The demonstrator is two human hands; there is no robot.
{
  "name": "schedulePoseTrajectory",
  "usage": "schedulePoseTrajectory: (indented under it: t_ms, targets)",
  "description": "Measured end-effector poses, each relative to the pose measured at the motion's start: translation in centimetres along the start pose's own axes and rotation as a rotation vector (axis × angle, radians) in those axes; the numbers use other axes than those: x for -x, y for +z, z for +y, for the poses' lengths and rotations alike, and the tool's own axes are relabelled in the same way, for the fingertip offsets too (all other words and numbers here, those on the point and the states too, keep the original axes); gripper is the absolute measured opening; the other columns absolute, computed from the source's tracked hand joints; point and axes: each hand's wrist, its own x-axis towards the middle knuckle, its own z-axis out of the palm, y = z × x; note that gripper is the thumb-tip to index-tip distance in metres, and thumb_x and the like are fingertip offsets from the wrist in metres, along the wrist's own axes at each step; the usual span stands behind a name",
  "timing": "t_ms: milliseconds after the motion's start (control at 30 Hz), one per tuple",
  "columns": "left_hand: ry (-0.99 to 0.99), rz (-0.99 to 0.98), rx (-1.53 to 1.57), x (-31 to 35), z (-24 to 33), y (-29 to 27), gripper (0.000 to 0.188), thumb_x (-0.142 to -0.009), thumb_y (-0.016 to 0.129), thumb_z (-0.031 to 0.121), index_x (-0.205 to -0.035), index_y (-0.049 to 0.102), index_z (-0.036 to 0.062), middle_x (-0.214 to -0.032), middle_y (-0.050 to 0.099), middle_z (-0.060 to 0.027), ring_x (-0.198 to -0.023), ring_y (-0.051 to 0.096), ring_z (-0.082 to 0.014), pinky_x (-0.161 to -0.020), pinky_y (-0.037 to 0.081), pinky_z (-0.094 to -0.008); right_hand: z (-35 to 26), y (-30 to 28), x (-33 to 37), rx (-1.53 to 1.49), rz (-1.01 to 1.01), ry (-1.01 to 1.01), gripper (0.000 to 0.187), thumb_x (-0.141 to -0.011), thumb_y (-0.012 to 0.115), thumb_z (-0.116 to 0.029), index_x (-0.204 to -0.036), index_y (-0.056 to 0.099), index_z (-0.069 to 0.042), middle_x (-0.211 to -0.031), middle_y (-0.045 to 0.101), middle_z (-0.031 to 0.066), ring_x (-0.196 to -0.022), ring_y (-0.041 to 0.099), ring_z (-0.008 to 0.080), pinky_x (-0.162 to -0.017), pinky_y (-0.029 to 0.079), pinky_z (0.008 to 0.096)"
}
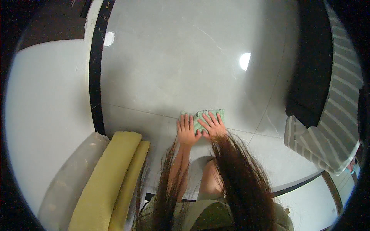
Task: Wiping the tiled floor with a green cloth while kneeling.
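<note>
A pale green cloth (211, 114) lies flat on the grey tiled floor (169, 69), close to a tile joint. Both of my hands press down on it side by side, thumbs nearly touching. My left hand (187, 131) covers the cloth's left part, its fingers stretched out and pointing away from me. Over the right part, my right hand (212, 125) lies with its fingers spread. Beneath the palms the cloth is hidden. Long dark hair hangs over my forearms and covers most of the right one.
Folded yellow padding (111, 173) and a translucent grey roll (77, 173) stand at the near left, beside a white wall (46, 88) with a black floor border (96, 77). Along the right hangs grey striped fabric (343, 115) by a dark gap. A white panel (308, 200) is at the near right.
</note>
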Motion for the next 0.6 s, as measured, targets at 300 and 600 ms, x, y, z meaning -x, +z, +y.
schedulePoseTrajectory:
  t_ms: [300, 600]
  targets:
    - [-0.057, -0.073, -0.06, 0.6, 0.0, -1.6, 0.074, -0.073, 0.059, 0.033, -0.136, 0.039, 0.0, -0.144, 0.032, -0.0205, -0.135, 0.027, -0.0389, -0.109, 0.021, -0.0559, -1.7, -0.7, -0.3, 0.061, 0.003, 0.017, 0.063, -0.082, 0.056, -0.036, -0.141, 0.038, -0.025, -0.149, 0.03, 0.0027, -0.139, 0.024, 0.0267, -0.112, 0.018, 0.0548]
    - [0.003, 0.041, -0.139, 1.5, -1.1, -2.0, 0.075, -0.079, 0.059, 0.029, -0.141, 0.029, -0.0016, -0.15, 0.022, -0.0206, -0.14, 0.017, -0.037, -0.113, 0.014, -0.0512, -2.3, 0.9, -0.1, -0.091, 0.217, -0.075, 0.065, -0.083, 0.053, -0.035, -0.144, 0.032, -0.025, -0.151, 0.027, 0.0038, -0.14, 0.021, 0.0296, -0.113, 0.015, 0.0542]
